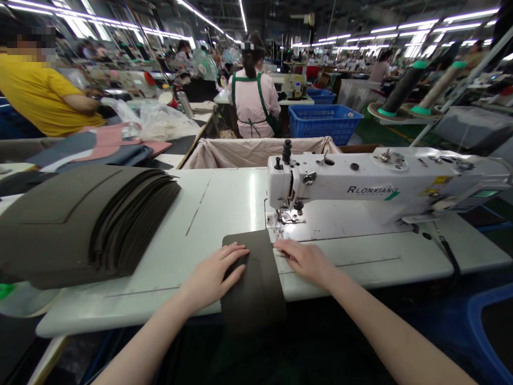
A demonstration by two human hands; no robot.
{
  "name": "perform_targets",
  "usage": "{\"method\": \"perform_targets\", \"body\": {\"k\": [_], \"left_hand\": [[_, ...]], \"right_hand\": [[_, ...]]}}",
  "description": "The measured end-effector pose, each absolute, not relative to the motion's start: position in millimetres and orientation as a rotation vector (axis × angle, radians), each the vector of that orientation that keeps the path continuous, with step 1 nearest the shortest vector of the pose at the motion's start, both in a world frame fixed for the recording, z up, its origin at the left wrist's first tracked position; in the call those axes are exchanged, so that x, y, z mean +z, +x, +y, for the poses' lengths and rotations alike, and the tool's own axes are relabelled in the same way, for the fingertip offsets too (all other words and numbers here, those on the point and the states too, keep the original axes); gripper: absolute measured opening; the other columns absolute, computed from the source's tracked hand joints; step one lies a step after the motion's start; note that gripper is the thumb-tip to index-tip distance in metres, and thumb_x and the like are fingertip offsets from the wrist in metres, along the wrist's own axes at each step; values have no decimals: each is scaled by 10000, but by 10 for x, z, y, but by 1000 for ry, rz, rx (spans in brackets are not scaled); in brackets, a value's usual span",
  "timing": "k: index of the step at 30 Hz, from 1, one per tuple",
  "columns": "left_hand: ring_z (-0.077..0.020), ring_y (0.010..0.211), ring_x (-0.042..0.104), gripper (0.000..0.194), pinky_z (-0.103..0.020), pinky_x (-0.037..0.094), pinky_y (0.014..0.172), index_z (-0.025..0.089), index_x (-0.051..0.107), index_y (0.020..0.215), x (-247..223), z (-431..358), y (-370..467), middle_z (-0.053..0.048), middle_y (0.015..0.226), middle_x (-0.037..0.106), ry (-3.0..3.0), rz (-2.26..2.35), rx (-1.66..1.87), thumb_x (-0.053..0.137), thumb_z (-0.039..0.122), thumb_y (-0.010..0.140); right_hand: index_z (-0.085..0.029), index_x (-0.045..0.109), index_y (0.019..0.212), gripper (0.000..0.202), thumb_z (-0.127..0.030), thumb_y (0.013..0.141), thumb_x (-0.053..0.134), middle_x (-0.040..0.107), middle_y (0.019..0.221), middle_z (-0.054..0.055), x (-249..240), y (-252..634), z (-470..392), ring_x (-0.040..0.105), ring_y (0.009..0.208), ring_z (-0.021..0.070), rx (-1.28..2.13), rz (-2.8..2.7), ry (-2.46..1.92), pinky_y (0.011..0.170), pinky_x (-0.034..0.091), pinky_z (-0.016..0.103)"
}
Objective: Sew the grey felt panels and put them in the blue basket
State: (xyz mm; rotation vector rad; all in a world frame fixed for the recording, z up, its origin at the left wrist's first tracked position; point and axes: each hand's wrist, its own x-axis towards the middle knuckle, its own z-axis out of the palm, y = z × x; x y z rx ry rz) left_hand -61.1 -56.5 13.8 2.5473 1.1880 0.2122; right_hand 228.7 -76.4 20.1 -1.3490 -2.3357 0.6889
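Observation:
A dark grey-green fabric panel [256, 278] lies on the sewing table, its near end hanging over the front edge. My left hand [218, 272] rests on the panel's left side with fingers stretched out and thumb apart. At the panel's upper right edge, my right hand [304, 259] has its fingers drawn together, the fingertips touching that edge. Just beyond the panel's far end is the lit needle and presser foot area [286, 218] of a white sewing machine [340, 182]. Left of my hands, a thick stack of similar dark panels [80, 214] lies fanned out.
A cloth-lined bin [240, 152] stands behind the pale tabletop [196, 208]. Thread cones [406, 85] stand at the right. Beyond are a blue basket [323, 120], a person in a green apron [254, 96], and a person in yellow [36, 96] beside cut pieces.

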Motion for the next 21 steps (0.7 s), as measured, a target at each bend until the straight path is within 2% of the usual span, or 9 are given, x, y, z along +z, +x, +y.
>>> {"method": "perform_targets", "body": {"k": [2, 4, 6, 10, 17, 21], "left_hand": [[-311, 1295, 403, 531, -489, 350, 1091, 311, 419, 1417, 147, -577, -463, -68, 1387, 461, 2612, 1259, 250, 513, 506, 932], [-344, 1299, 380, 604, -538, 320, 1094, 319, 400, 1429, 118, -534, -334, -88, 1385, 443, 2673, 1290, 265, 547, 565, 897], [-341, 1355, 313, 607, -553, 253, 1131, 311, 380, 1437, 70, -445, -238, -78, 1444, 394, 2697, 1271, 272, 542, 553, 905], [-258, 1425, 219, 609, -482, 162, 1193, 274, 325, 1454, 13, -239, -88, -21, 1533, 293, 2685, 1084, 256, 538, 492, 927], [-253, 1419, 247, 624, -480, 167, 1195, 271, 347, 1441, -5, -117, 76, -18, 1521, 322, 2652, 1052, 336, 590, 459, 898], [-256, 1418, 250, 644, -488, 172, 1193, 276, 326, 1455, -8, -114, 48, -17, 1521, 322, 2651, 1048, 328, 593, 454, 896]], "right_hand": [[-278, 425, 1410, 487, -169, 935, 435, 413, 1490, 9, 107, 2351, -538, 535, 1206, 250, 549, -2325, -1473, 950, 450, 356], [-279, 407, 1430, 518, -160, 926, 433, 397, 1500, 19, -11, 2381, -412, 534, 1209, 275, 503, -2303, -1529, 939, 461, 391], [-271, 425, 1423, 512, -166, 922, 445, 427, 1480, 26, -124, 2392, -375, 526, 1220, 271, 446, -2293, -1564, 957, 454, 397], [-255, 477, 1382, 465, -191, 921, 467, 479, 1440, 28, -233, 2412, -405, 542, 1205, 229, 272, -2294, -1586, 961, 465, 361], [-279, 467, 1388, 477, -197, 919, 500, 498, 1422, 10, -184, 2409, -380, 558, 1185, 194, 215, -2320, -1575, 872, 520, 305], [-278, 475, 1385, 477, -193, 917, 510, 495, 1422, 14, -195, 2408, -359, 552, 1191, 196, 226, -2337, -1569, 893, 510, 302]]}}
